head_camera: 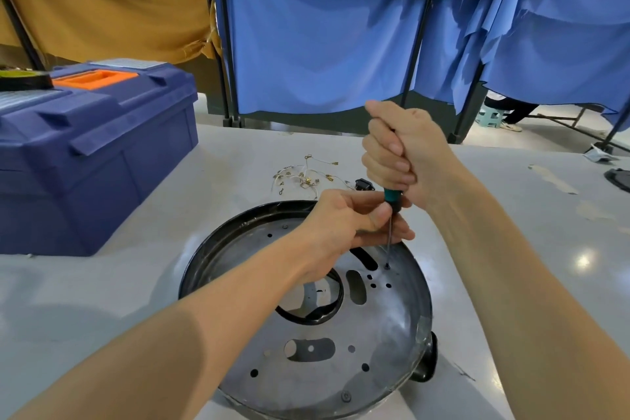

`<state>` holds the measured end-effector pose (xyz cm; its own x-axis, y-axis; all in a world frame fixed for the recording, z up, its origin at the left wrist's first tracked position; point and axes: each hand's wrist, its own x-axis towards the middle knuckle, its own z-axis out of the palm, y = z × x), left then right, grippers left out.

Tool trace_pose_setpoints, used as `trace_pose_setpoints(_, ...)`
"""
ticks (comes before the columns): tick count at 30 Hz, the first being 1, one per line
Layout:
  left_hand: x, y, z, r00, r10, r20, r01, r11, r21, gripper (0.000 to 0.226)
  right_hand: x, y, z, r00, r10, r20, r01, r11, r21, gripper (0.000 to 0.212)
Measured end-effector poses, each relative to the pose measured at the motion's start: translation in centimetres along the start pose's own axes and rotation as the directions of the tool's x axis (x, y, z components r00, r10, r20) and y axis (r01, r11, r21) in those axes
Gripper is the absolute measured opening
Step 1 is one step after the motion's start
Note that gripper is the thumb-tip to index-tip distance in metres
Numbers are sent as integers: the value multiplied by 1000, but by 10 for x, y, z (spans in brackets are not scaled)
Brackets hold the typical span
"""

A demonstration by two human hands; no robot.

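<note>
From my seat, the grey table point(238, 153) carries everything. A blue toolbox point(95, 153) stands at far left, and straight ahead the round metal base plate point(385, 327) lies flat with its hollow side up. I judge the plate stiff and fairly light: thin sheet steel with punched slots and a raised rim. It could skate on the smooth top under a sideways push, so I would hold it by the rim and keep clear of the slot edges, which may be sharp. The right hand point(405, 153) is wrapped in a full fist round the handle of the screwdriver point(392, 198), which stands near upright over the plate's far right part. The left hand point(344, 225) pinches the bottom of the handle, where the thin shaft begins, between thumb and fingers to steady it. The handle looks grippy, but the shaft is slender and I expect it would cam out if tilted. A loose bundle of wires point(303, 174) with terminals lies just behind the plate. The tip sits on a small screw point(387, 266), which I can barely make out
</note>
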<state>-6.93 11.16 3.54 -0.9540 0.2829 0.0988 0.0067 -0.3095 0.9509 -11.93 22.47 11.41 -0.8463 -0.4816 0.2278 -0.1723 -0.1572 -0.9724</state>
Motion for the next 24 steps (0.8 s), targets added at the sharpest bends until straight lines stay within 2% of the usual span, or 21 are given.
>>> trace_pose_setpoints(2,-1,1,-1,1000,13,-18,-13,999,-38,18,0,5,9,986,-79,-145,77,997,-16,60)
trace_pose_setpoints(4,-1,1,0,999,14,-38,-16,998,-64,20,0,9,17,929,-183,-323,163,983,-89,60)
trace_pose_setpoints(5,-1,1,1,999,8,-45,-11,998,-68,21,0,12,20,873,-252,-419,204,966,-157,61)
trace_pose_setpoints(7,0,0,4,999,4,-50,-6,999,-41,25,-2,17,23,710,-398,-581,246,913,-325,64)
trace_pose_setpoints(9,1,-3,7,999,21,-49,-20,1000,20,24,-8,23,26,571,-486,-662,259,871,-417,68)
trace_pose_setpoints(10,2,-4,8,998,33,-44,-31,999,44,24,-10,25,27,541,-507,-671,277,861,-427,69)
trace_pose_setpoints(11,2,-5,9,998,37,-42,-35,998,51,22,-12,26,25,562,-499,-660,299,866,-400,69)
trace_pose_setpoints(12,3,-5,9,999,34,-40,-32,999,41,21,-13,24,22,639,-446,-627,307,895,-323,68)
trace_pose_setpoints(13,3,-4,9,999,27,-38,-26,999,25,20,-13,19,17,760,-343,-553,277,939,-202,67)
trace_pose_setpoints(14,2,-3,8,999,20,-34,-19,1000,13,19,-12,13,11,888,-202,-412,195,979,-59,65)
trace_pose_setpoints(15,2,-2,7,1000,12,-28,-12,1000,6,19,-10,5,4,971,-59,-230,75,995,62,64)
trace_pose_setpoints(16,1,-2,7,1000,6,-16,-6,1000,-2,20,-9,-1,-2,997,41,-62,-34,993,110,64)
trace_pose_setpoints(18,0,-2,5,1000,-1,7,1,1000,-18,22,-6,-3,-9,992,78,95,-85,994,72,65)
trace_pose_setpoints(20,1,-2,2,1000,0,11,1,1000,-28,21,-3,3,-6,998,33,44,-35,998,56,66)
trace_pose_setpoints(22,2,-2,1,1000,-1,-3,1,999,-52,19,-3,11,4,984,-70,-163,77,997,32,66)
trace_pose_setpoints(24,3,-1,1,999,-14,-29,12,997,-78,20,-6,19,12,889,-211,-406,200,977,-71,69)
